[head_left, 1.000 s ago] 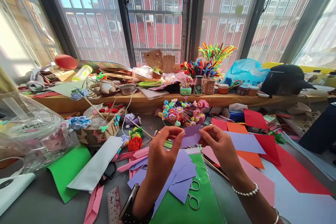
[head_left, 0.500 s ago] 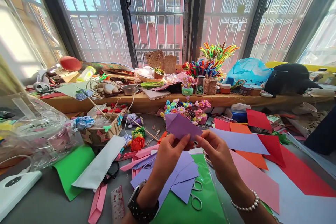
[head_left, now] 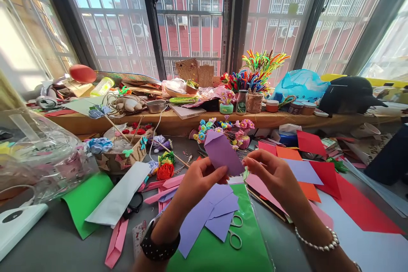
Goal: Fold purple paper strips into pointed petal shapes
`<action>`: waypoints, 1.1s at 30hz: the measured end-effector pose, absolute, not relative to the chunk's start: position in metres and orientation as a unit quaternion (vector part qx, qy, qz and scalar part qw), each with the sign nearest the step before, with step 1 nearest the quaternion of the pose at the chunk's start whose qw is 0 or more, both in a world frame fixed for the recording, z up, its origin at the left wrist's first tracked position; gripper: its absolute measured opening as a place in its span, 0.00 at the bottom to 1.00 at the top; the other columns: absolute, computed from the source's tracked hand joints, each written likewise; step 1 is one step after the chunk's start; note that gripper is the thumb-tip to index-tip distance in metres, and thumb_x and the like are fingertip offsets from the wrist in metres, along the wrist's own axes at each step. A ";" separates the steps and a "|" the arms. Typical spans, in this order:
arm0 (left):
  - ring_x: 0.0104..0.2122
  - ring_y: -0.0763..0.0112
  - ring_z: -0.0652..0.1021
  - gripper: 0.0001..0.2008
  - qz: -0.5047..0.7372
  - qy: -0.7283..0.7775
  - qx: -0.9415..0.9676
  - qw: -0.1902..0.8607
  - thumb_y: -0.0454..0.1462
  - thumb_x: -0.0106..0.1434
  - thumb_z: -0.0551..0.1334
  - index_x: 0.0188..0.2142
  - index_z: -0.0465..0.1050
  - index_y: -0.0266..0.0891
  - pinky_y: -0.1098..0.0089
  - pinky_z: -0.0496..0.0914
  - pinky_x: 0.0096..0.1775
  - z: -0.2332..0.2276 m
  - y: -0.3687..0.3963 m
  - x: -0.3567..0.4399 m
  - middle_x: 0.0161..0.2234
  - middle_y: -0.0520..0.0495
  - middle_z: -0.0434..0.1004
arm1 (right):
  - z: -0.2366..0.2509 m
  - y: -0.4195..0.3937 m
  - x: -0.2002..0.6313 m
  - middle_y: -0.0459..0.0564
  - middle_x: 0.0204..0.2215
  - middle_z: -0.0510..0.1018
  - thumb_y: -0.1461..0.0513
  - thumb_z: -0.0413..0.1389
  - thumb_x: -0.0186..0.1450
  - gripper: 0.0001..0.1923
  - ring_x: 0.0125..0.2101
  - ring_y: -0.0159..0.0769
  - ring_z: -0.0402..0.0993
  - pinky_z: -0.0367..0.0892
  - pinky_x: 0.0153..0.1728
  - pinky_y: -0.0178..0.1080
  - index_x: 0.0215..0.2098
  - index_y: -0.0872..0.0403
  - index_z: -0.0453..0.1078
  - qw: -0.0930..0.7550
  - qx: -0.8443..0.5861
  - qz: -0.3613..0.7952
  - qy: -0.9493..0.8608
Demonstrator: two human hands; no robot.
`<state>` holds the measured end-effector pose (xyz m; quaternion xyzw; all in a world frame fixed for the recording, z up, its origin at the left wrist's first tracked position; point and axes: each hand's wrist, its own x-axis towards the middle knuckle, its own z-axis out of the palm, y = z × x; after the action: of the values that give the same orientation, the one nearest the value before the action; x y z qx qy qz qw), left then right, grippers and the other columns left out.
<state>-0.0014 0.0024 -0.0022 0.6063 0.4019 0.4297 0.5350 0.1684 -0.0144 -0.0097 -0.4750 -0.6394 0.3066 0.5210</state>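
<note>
My left hand (head_left: 208, 174) pinches a folded piece of purple paper (head_left: 223, 153) between thumb and fingers, held up above the table with its top corner folded over. My right hand (head_left: 266, 170) is at the paper's right edge, thumb and fingers drawn together; whether they grip the edge is hard to tell. Below the hands, several purple paper pieces (head_left: 204, 214) overlap on a green sheet in a clear sleeve (head_left: 248, 248). A pair of scissors (head_left: 235, 238) lies on that sheet, its blades partly under the purple paper.
Folded pink strips (head_left: 117, 242), a white paper packet (head_left: 119, 195) and a green sheet (head_left: 87, 204) lie to the left. Red paper (head_left: 360, 204) and other coloured sheets spread to the right. Behind stand pipe-cleaner flowers (head_left: 245, 125) and a crowded ledge (head_left: 168, 124).
The purple paper has turned more upright in my left hand. My right hand has shifted slightly right, uncovering more of the paper's right edge. The view has shifted a little.
</note>
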 end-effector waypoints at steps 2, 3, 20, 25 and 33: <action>0.23 0.72 0.74 0.07 0.425 0.393 0.607 0.545 0.38 0.49 0.63 0.25 0.72 0.34 0.74 0.67 0.28 -0.002 0.002 0.000 0.20 0.50 0.74 | -0.010 -0.015 0.167 0.45 0.21 0.69 0.54 0.53 0.56 0.12 0.22 0.30 0.65 0.63 0.22 0.31 0.23 0.56 0.65 0.507 -0.476 0.316 -0.645; 0.24 0.72 0.74 0.08 0.435 0.391 0.597 0.550 0.38 0.49 0.63 0.26 0.72 0.34 0.74 0.67 0.28 -0.003 0.002 0.001 0.20 0.50 0.74 | -0.011 -0.016 0.165 0.44 0.19 0.68 0.55 0.53 0.57 0.13 0.21 0.29 0.65 0.62 0.20 0.31 0.22 0.55 0.64 0.504 -0.474 0.324 -0.645; 0.21 0.72 0.75 0.27 0.510 0.383 0.525 0.565 0.37 0.46 0.66 0.45 0.59 0.35 0.71 0.69 0.29 -0.006 0.002 0.007 0.18 0.57 0.70 | -0.012 -0.011 0.177 0.49 0.32 0.71 0.64 0.51 0.60 0.09 0.33 0.35 0.69 0.67 0.32 0.38 0.37 0.48 0.71 0.455 -0.361 0.022 -0.814; 0.22 0.72 0.75 0.31 0.503 0.384 0.527 0.567 0.36 0.45 0.66 0.48 0.55 0.36 0.72 0.69 0.29 -0.006 0.000 0.010 0.18 0.58 0.70 | -0.012 -0.012 0.178 0.49 0.30 0.71 0.63 0.54 0.58 0.07 0.31 0.34 0.69 0.67 0.30 0.37 0.33 0.48 0.73 0.461 -0.365 0.077 -0.805; 0.21 0.74 0.74 0.32 0.502 0.368 0.528 0.578 0.34 0.46 0.66 0.49 0.52 0.36 0.72 0.69 0.29 -0.003 -0.002 0.011 0.19 0.57 0.71 | -0.017 -0.007 0.182 0.46 0.27 0.68 0.61 0.57 0.55 0.04 0.28 0.31 0.67 0.65 0.28 0.34 0.29 0.49 0.74 0.483 -0.357 0.194 -0.776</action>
<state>0.0109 -0.0023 -0.0035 0.5276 0.3682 0.5021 0.5779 0.1820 -0.0067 -0.0171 -0.3572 -0.7758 0.1940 0.4826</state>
